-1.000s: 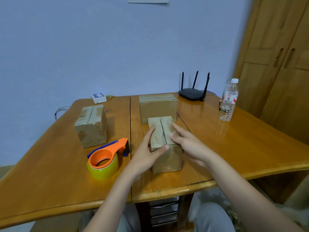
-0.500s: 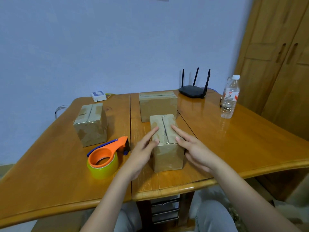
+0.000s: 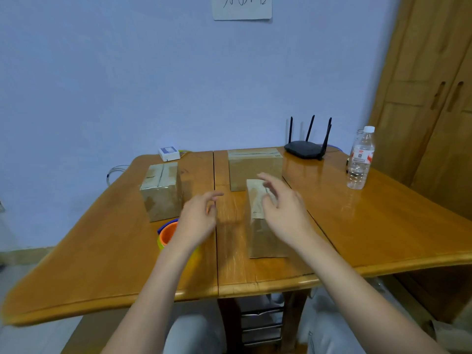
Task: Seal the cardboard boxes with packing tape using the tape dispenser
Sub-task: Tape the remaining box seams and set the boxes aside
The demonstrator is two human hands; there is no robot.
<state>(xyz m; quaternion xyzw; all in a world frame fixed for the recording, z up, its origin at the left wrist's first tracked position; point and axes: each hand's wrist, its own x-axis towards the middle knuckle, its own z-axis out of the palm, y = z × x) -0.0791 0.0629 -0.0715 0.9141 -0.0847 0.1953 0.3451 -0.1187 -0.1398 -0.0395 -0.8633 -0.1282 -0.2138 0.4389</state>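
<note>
Holding nothing: left hand [image 3: 198,221] loose-fingered above tape dispenser [image 3: 166,235], right hand [image 3: 282,208] spread over near box [image 3: 258,221], contact unclear. Seam apparently untaped. Likely between positioning and taping. Next: grip dispenser, start tape at far edge.

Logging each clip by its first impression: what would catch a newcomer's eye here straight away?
Two bare hands hover mid-frame over the wooden table: the left hand above the orange tape dispenser, the right hand over the near cardboard box. Two more boxes sit behind, the left box and the far box. A black router and a water bottle stand at the back right.
</note>
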